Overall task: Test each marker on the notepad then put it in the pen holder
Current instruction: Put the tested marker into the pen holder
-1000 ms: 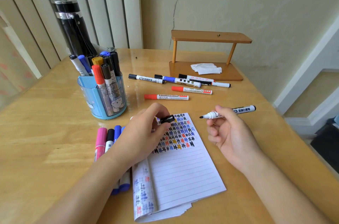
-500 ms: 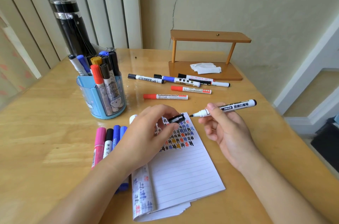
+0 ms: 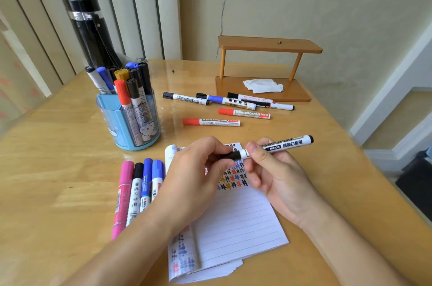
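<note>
Left hand: The left hand (image 3: pixel 196 175) comes in from 7 o'clock, back of the hand up, over the upper left part of the notepad. Its fingers are curled, and thumb and forefinger pinch the black cap (image 3: pixel 230 155).
Right hand: The right hand (image 3: pixel 275 173) comes in from 5 o'clock with the palm turned toward the left hand. Thumb and forefinger grip the black whiteboard marker (image 3: pixel 280 145) near its cap end, and the other fingers are loosely curled beneath.
Marker: It is held above the top edge of the notepad, nearly level, with its tail pointing to 2 o'clock. The cap sits against the barrel's front end, but how far it is seated I cannot tell.
Notepad: The lined notepad (image 3: pixel 238 222) lies flat on the wooden table (image 3: pixel 58 145), with rows of coloured test marks at its top and used pages folded back at the left.
Pen holder: The blue pen holder (image 3: pixel 131 122) stands at 10 o'clock from the notepad, with markers upright in it.
Waiting markers: Four markers (image 3: pixel 135 192) lie side by side at 9 o'clock, just beside the notepad. Several loose markers (image 3: pixel 243 113) lie at 12 o'clock.
Behind: A wooden shelf (image 3: pixel 268 43) stands at 1 o'clock with a crumpled tissue (image 3: pixel 261 85) on its base. A black flask (image 3: pixel 88 28) stands behind the holder.
</note>
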